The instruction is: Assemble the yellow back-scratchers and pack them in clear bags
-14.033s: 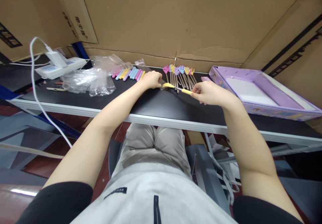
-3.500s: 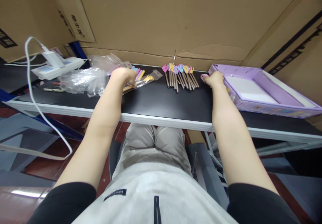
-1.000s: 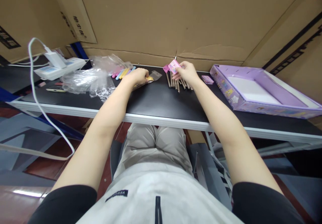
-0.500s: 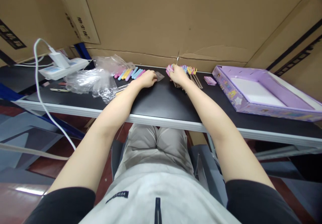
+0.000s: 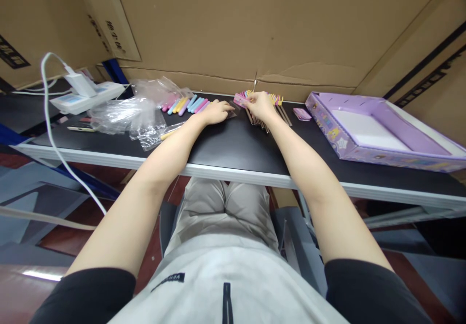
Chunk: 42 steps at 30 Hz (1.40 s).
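Note:
My right hand [image 5: 261,105] pinches a small pink card [image 5: 239,100] between thumb and fingers. It is held over a row of thin brown-shafted sticks [image 5: 285,114] with colourful tops in yellow, blue and pink, partly hidden by the hand. To the left, my left hand [image 5: 217,112] rests on the table with its fingers stretched out over a small clear plastic bag [image 5: 232,114]. Just beyond that wrist lie several pastel pen-like sticks [image 5: 184,106] in pink, blue, yellow and purple. More small pink cards [image 5: 302,114] sit in a pile right of the brown-shafted sticks.
A purple printed box tray [image 5: 342,147] stands on the right of the black table [image 5: 240,147]. Crumpled clear plastic bags [image 5: 124,115] lie on the left, beside a white power strip [image 5: 87,98] with a plugged-in charger and cable. Cardboard walls [image 5: 204,28] enclose the back.
My right hand has shifted slightly left, and the pink card now reaches farther out of its fingers towards the left hand. The left hand's fingers have stretched farther over the small clear bag.

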### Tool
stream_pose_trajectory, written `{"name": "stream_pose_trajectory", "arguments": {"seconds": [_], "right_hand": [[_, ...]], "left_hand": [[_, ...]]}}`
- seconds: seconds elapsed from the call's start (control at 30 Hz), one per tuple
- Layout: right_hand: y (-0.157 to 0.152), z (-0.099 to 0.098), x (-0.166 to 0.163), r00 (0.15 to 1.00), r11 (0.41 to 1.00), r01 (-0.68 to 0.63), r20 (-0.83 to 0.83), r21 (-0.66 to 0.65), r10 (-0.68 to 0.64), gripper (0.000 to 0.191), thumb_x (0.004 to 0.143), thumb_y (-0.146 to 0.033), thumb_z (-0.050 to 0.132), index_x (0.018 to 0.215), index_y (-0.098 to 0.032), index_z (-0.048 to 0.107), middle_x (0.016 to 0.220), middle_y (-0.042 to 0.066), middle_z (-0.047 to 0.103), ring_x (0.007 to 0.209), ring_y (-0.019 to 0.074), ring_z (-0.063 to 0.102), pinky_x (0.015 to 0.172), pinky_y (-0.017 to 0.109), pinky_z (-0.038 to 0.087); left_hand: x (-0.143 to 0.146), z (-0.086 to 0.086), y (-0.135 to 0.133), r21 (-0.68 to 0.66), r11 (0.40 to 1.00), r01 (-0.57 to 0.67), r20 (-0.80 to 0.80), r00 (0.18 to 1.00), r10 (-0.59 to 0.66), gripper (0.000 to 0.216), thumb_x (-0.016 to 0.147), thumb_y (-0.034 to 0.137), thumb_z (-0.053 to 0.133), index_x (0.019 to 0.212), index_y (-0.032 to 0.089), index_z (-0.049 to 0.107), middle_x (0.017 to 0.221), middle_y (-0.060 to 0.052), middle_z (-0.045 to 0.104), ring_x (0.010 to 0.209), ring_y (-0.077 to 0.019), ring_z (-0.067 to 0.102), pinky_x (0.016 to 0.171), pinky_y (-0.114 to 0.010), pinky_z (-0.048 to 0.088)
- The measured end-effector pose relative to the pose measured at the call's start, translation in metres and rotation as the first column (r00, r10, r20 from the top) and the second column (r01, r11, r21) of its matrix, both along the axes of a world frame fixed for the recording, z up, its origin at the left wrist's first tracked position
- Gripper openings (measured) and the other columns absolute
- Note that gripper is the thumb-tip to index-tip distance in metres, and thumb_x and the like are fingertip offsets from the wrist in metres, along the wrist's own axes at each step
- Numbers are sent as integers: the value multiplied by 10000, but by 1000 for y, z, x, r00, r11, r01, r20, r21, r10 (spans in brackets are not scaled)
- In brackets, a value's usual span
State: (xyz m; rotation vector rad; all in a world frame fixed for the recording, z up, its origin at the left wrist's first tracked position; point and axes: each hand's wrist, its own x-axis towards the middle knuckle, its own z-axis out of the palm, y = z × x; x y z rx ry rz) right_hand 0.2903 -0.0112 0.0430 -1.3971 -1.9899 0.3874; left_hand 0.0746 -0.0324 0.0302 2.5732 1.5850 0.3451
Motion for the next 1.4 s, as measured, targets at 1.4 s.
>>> {"name": "stream_pose_trajectory", "arguments": {"seconds": [1.4], "right_hand": [[19,2,-23,946,997,59,322,-41,-42,430,987,-22,621,1391,-101,745,1421,204,801,1365,349,742,1224,474,556]], "left_hand": [[11,-4,-16,55,998,-35,125,992,28,486,983,408,750,1377,124,764,1334,-196,808,1275,-384,748,1138,-452,562]]}}
